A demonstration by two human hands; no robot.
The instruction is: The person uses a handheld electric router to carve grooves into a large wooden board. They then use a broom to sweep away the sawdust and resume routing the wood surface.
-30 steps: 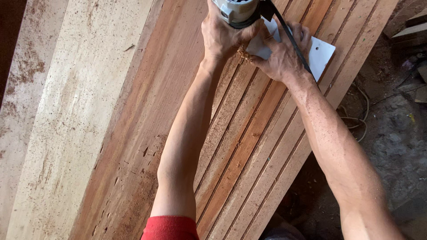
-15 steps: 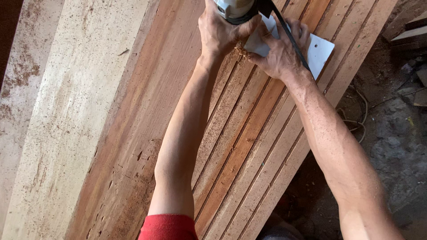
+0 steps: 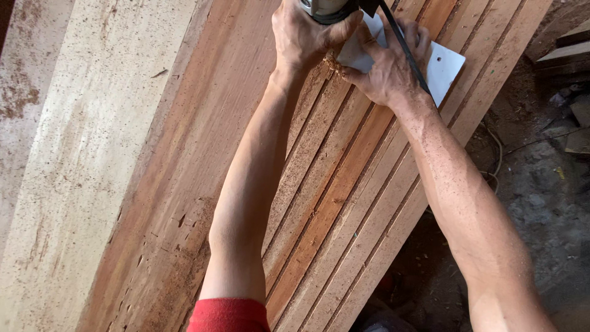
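My left hand [image 3: 302, 34] grips the grey body of a hand-held power router [image 3: 329, 8] at the top edge of the view. My right hand [image 3: 388, 58] presses on the router's flat white base plate [image 3: 444, 64], fingers spread over it. The tool's black cord [image 3: 402, 43] runs across the back of my right hand. The plate rests on a long reddish wooden board [image 3: 335, 203] cut with several parallel grooves. Sawdust [image 3: 334, 63] is piled between my hands. Most of the router is out of frame.
A rough, wider reddish plank [image 3: 184, 166] lies to the left of the grooved board, and pale weathered boards [image 3: 80, 160] beyond that. To the right is a dirt floor [image 3: 541, 203] with wood offcuts [image 3: 571, 55] and a thin cable [image 3: 495, 163].
Both hands and the router have moved farther up the board, away from me, so less of the tool shows at the top edge.
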